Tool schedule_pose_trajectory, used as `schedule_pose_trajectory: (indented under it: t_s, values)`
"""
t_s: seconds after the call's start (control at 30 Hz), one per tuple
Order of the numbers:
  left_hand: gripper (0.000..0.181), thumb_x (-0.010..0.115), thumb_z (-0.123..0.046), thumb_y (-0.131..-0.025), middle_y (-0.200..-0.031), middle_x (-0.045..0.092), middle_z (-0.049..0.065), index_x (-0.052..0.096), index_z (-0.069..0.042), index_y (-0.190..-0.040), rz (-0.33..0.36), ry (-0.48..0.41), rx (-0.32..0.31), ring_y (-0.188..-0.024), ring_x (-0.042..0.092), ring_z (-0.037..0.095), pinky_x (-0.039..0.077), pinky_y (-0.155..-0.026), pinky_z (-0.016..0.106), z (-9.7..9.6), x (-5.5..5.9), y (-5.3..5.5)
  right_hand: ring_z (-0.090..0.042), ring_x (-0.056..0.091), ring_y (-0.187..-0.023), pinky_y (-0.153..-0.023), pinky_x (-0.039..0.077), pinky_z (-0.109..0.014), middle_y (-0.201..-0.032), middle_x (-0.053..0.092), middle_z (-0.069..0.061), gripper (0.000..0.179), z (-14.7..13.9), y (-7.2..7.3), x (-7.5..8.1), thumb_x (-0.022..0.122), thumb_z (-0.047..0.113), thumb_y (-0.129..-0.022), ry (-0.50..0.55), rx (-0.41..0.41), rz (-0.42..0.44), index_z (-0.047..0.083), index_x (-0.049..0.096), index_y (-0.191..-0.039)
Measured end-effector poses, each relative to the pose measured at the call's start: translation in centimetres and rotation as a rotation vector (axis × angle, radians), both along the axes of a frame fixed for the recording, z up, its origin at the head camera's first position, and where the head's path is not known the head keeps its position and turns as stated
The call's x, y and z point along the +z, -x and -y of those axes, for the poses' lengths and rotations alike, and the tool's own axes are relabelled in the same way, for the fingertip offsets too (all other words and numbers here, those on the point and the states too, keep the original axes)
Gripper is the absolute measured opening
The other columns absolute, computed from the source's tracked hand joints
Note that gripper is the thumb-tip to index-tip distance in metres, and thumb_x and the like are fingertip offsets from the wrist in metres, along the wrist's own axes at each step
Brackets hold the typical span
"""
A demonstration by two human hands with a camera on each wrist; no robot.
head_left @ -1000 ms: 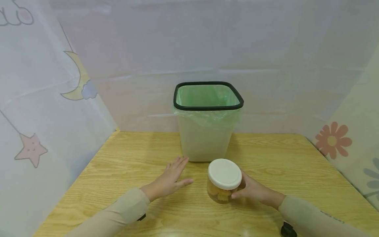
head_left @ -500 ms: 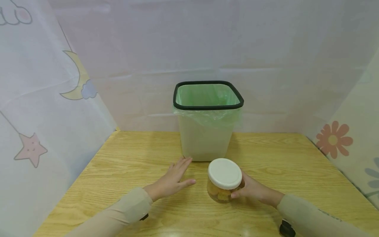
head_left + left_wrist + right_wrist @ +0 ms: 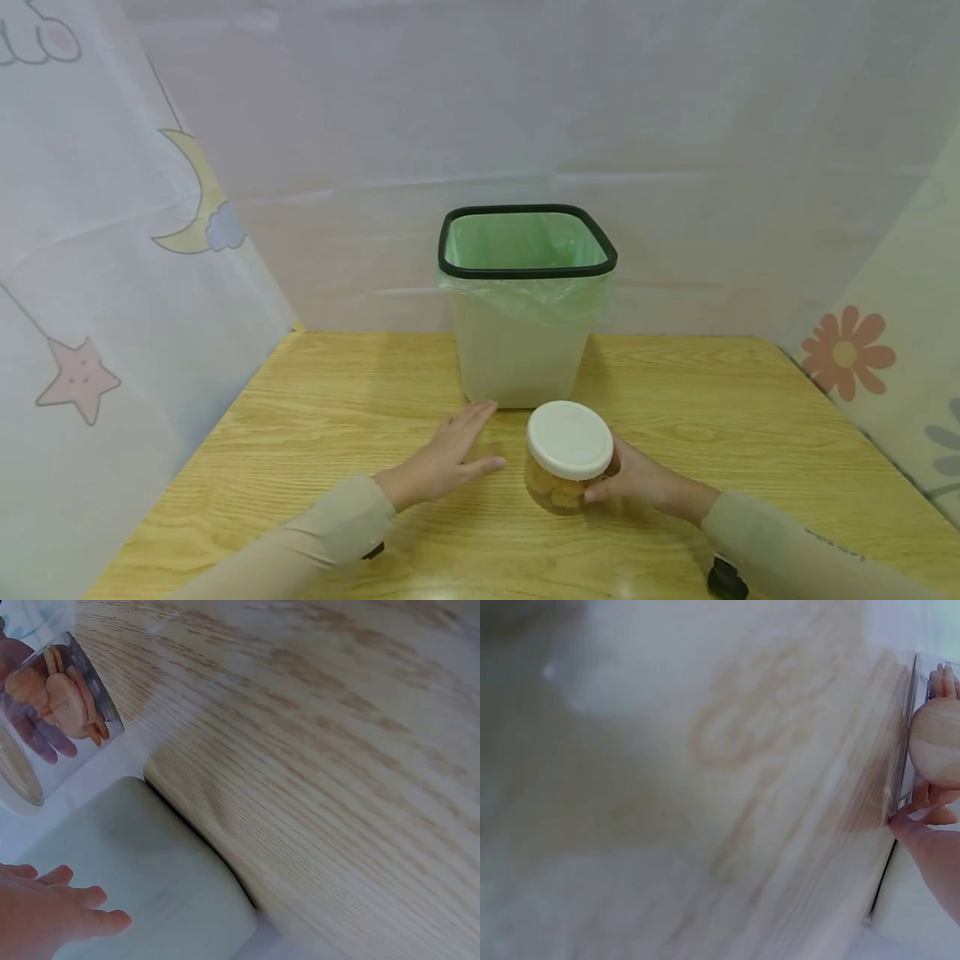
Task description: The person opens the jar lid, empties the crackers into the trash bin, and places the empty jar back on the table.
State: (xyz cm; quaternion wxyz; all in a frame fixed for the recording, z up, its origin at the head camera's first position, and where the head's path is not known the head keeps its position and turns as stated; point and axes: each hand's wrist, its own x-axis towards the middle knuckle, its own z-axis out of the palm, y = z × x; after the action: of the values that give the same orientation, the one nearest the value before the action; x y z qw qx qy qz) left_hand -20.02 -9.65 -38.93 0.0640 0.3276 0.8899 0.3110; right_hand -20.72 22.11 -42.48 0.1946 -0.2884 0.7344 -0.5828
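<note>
A clear jar with a white lid holds several tan, biscuit-like pieces. My right hand grips the jar from its right side, thumb toward the front; the fingers behind it are partly hidden in the head view. The left hand is apart from the jar on its left, fingers straight and thumb spread, holding nothing. In the left wrist view its fingers appear in front of the white bin's wall.
Behind both hands a white trash bin stands on the wooden table. It has a black rim and a green plastic liner. A printed cloth backdrop surrounds the table at back and sides.
The left hand has moved a little to the right, closer to the jar. The right hand and the jar have stayed practically in place.
</note>
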Motion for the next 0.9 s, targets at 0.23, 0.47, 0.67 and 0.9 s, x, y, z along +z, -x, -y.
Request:
schedule_pose_trajectory:
  t_s: [0.23,0.47,0.67,0.9]
  values:
    - [0.076,0.052,-0.041,-0.1,-0.158,0.018,0.019,0.016,-0.001,-0.154,0.023,-0.009,-0.003,-0.146,0.009,0.038,0.007,-0.112,0.064,-0.5,0.0,-0.1,-0.033,0.048,-0.122,-0.095,0.043,-0.041,-0.141,0.033,-0.037,0.101,0.0,0.1,-0.1,0.078,0.009,-0.083,0.004,-0.003,0.008,-0.011,0.003,-0.148]
    - [0.078,0.052,-0.043,-0.1,-0.159,0.017,0.019,0.015,-0.002,-0.155,0.04,-0.014,-0.011,-0.146,0.008,0.037,0.006,-0.113,0.061,-0.9,0.0,-0.3,-0.024,0.049,-0.12,-0.094,0.046,-0.035,-0.141,0.032,-0.038,0.104,0.0,0.1,-0.3,0.078,0.008,-0.082,0.011,-0.005,0.011,-0.011,0.001,-0.148]
    - [0.078,0.053,-0.043,-0.099,-0.159,0.018,0.018,0.017,-0.002,-0.154,0.022,-0.018,-0.003,-0.146,0.009,0.037,0.008,-0.113,0.061,-1.0,0.0,-0.2,-0.02,0.051,-0.118,-0.093,0.047,-0.034,-0.141,0.031,-0.038,0.103,0.0,0.2,-0.4,0.078,0.008,-0.083,0.019,0.006,0.006,-0.011,0.002,-0.149]
    - [0.078,0.053,-0.043,-0.099,-0.16,0.017,0.015,0.015,-0.005,-0.155,0.052,-0.024,0.003,-0.147,0.008,0.033,0.008,-0.115,0.056,-1.2,-0.2,-0.2,-0.044,0.046,-0.121,-0.094,0.046,-0.04,-0.141,0.031,-0.038,0.103,-0.1,0.1,-0.2,0.078,0.007,-0.082,0.0,-0.011,0.015,-0.011,0.001,-0.149]
